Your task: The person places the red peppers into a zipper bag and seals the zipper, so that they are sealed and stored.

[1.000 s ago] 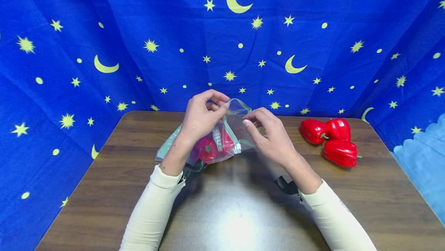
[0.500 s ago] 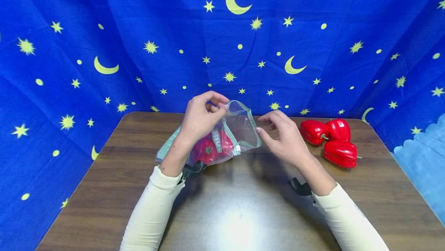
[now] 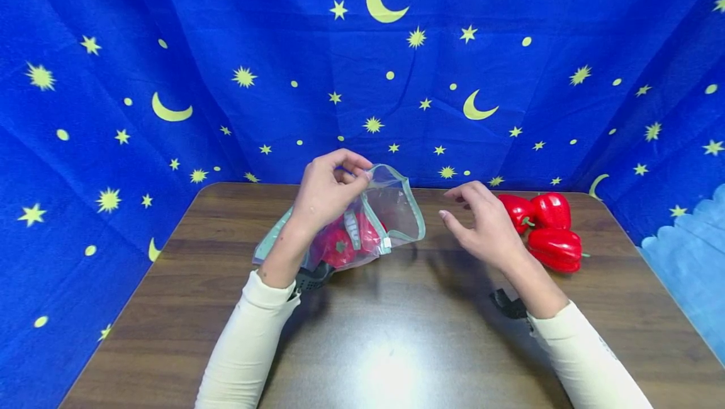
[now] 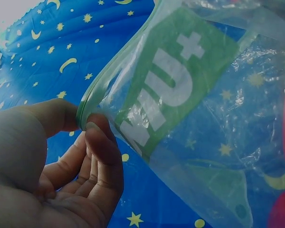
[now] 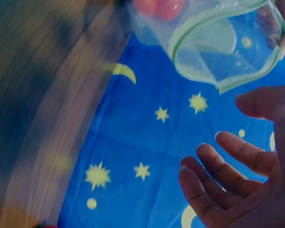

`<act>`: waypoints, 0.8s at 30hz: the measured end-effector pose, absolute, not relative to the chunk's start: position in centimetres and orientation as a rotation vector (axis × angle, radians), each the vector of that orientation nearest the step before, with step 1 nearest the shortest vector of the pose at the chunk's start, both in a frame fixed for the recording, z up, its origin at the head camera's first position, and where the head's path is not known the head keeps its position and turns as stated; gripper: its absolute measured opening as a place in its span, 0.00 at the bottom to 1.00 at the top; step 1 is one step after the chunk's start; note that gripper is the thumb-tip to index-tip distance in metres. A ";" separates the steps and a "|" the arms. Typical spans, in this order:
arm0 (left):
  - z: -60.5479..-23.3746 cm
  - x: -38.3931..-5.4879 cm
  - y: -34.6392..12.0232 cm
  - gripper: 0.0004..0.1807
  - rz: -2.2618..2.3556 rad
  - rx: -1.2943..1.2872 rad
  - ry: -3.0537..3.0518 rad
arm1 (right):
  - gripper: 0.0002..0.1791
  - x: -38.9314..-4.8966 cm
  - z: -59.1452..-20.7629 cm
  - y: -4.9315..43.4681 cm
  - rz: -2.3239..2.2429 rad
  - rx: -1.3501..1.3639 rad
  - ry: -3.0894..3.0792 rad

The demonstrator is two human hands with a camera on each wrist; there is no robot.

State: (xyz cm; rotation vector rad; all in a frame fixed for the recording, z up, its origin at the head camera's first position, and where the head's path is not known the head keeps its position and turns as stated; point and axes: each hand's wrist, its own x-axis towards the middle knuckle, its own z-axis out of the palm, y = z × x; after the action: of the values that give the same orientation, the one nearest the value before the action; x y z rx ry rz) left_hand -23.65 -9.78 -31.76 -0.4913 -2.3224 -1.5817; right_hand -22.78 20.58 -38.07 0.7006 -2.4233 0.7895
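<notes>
My left hand (image 3: 331,192) pinches the rim of a clear zip bag (image 3: 396,204) between thumb and forefinger. The bag has a green edge, a white slider and a mouth that gapes toward the right. Inside it lie red bell peppers (image 3: 340,248), partly hidden by my left wrist and the bag's print. In the left wrist view the bag's green printed label (image 4: 173,71) faces the camera. My right hand (image 3: 481,223) hovers right of the bag's mouth, fingers loosely bent and holding nothing. It overlaps one of three loose red bell peppers (image 3: 555,250) in the head view.
The peppers rest at the back right of a brown wooden table (image 3: 362,333). A blue curtain (image 3: 317,50) with yellow moons and stars hangs behind the table and along its sides. Black straps (image 3: 506,304) sit at both wrists.
My right hand has left the bag's mouth and moved right toward the loose peppers. The bag's mouth now shows wide and unobstructed. My left hand has stayed almost in place, still pinching the rim.
</notes>
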 end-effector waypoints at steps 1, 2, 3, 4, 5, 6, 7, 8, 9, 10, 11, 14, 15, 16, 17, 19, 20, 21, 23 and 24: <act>-31.8 -23.7 -9.8 0.05 -1.583 -0.493 -2.321 | 0.17 -22.8 -38.1 20.9 0.771 0.687 -2.426; -31.8 -23.7 -9.8 0.05 -1.583 -0.493 -2.321 | 0.18 -22.9 -38.2 21.1 0.753 0.673 -2.429; -31.8 -23.7 -9.8 0.05 -1.586 -0.494 -2.320 | 0.18 -22.9 -38.3 21.4 0.739 0.661 -2.433; -31.8 -23.7 -9.7 0.05 -1.589 -0.495 -2.320 | 0.19 -23.0 -38.3 21.7 0.726 0.647 -2.438; -31.8 -23.7 -9.7 0.05 -1.590 -0.496 -2.320 | 0.19 -23.1 -38.3 21.9 0.713 0.633 -2.445; -31.8 -23.7 -9.7 0.05 -1.588 -0.493 -2.324 | 0.20 -23.2 -38.4 22.2 0.702 0.618 -2.454; -31.8 -23.7 -9.7 0.05 -1.586 -0.492 -2.327 | 0.20 -23.3 -38.4 22.4 0.690 0.601 -2.464; -31.8 -23.6 -9.7 0.06 -1.584 -0.490 -2.329 | 0.21 -23.3 -38.4 22.7 0.680 0.587 -2.472; -31.8 -23.6 -9.7 0.06 -1.584 -0.491 -2.330 | 0.22 -23.4 -38.4 22.9 0.669 0.570 -2.482; -31.8 -23.6 -9.7 0.06 -1.584 -0.494 -2.329 | 0.22 -23.5 -38.3 23.1 0.656 0.550 -2.493; -31.8 -23.6 -9.7 0.06 -1.583 -0.498 -2.329 | 0.23 -23.5 -38.3 23.4 0.648 0.531 -2.505; -31.7 -23.6 -9.7 0.06 -1.579 -0.509 -2.330 | 0.25 -23.7 -38.2 24.2 0.636 0.471 -2.546; -31.7 -23.6 -9.7 0.06 -1.577 -0.513 -2.331 | 0.26 -23.8 -38.2 24.4 0.637 0.450 -2.559; -31.7 -23.6 -9.7 0.06 -1.574 -0.517 -2.332 | 0.26 -23.9 -38.2 24.7 0.639 0.433 -2.570; -31.7 -23.6 -9.7 0.06 -1.571 -0.518 -2.334 | 0.27 -24.0 -38.2 25.0 0.643 0.414 -2.583; -31.7 -23.5 -9.7 0.06 -1.564 -0.517 -2.337 | 0.27 -24.1 -38.3 25.4 0.644 0.378 -2.604; -31.7 -23.5 -9.8 0.06 -1.562 -0.517 -2.339 | 0.28 -24.2 -38.3 25.6 0.643 0.360 -2.615; -31.7 -23.5 -9.8 0.06 -1.562 -0.518 -2.341 | 0.28 -24.3 -38.4 25.8 0.637 0.348 -2.620; -31.7 -23.4 -9.8 0.06 -1.561 -0.518 -2.345 | 0.28 -24.4 -38.5 26.1 0.624 0.324 -2.634; -31.7 -23.4 -9.8 0.06 -1.560 -0.518 -2.346 | 0.28 -24.5 -38.6 26.2 0.618 0.315 -2.641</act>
State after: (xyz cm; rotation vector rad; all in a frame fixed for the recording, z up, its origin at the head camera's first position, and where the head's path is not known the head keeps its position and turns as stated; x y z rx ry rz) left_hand -23.38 -9.79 -31.66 -0.5179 -2.3459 -1.5597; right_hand -24.51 26.18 -38.61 0.3147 -2.6407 0.6181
